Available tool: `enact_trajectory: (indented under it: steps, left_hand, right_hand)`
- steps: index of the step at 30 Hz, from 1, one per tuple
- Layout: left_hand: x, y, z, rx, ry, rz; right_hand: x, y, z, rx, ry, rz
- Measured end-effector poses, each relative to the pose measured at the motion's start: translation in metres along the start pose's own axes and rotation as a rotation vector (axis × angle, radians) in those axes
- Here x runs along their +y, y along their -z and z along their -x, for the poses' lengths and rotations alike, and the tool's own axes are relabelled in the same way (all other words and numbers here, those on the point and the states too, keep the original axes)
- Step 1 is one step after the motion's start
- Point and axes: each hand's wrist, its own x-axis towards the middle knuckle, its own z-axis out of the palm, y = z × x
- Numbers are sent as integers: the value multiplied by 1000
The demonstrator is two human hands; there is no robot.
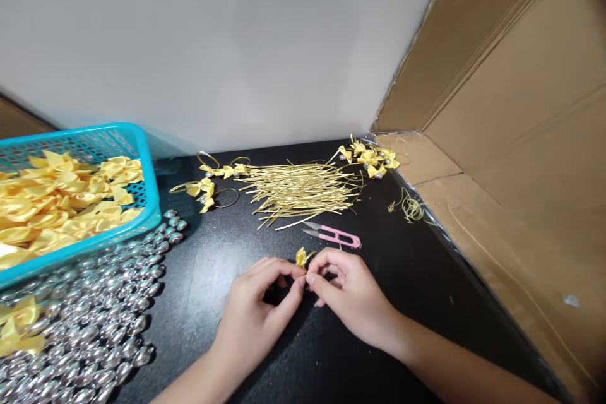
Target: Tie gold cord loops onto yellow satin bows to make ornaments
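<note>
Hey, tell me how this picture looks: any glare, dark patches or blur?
In the head view, a soft glare lies on the black table left of the left hand, and the silver beads carry bright highlights; in the head view, the right-hand corners darken over the cardboard; also in the head view, the small yellow bow by that hand shows little fine detail.
</note>
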Motion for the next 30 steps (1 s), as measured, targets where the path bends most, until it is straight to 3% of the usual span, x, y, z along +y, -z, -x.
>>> enact_trajectory:
  steps: [9,21,30]
  left_hand:
    - [0,0,0,26,-1,-132]
    - [-3,3,-1,7,33,-162]
    - [-2,1,-1,14,68,-111]
  right_hand:
    - [0,4,-2,86,310,354]
    - [1,2,-3,71,284,374]
    - [-1,1,-3,52,148,131]
